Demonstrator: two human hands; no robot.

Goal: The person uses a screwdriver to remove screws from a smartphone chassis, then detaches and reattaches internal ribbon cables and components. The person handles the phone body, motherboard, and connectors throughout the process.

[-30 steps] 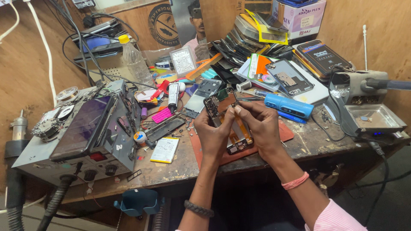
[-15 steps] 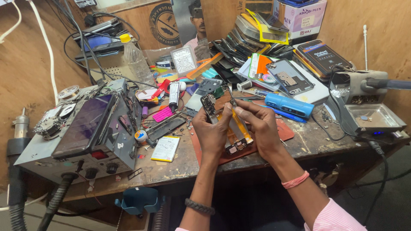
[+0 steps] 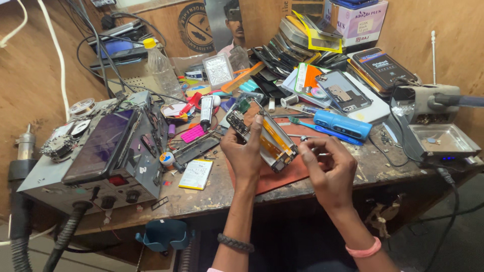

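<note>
Phone [image 3: 262,136], opened with its back off, sits tilted in our left hand [image 3: 245,151] above the red mat [image 3: 282,176], fingers wrapped around its edge. Our right hand [image 3: 327,168] pinches a thin tool [image 3: 301,138], tip just beside the phone's lower edge. Risk: the tool slips and nicks the orange ribbon cable [image 3: 272,143], or the phone drops onto the cluttered bench [image 3: 217,194]. Metal tray [image 3: 441,141] at right holds a few small bits, too small to tell apart.
</note>
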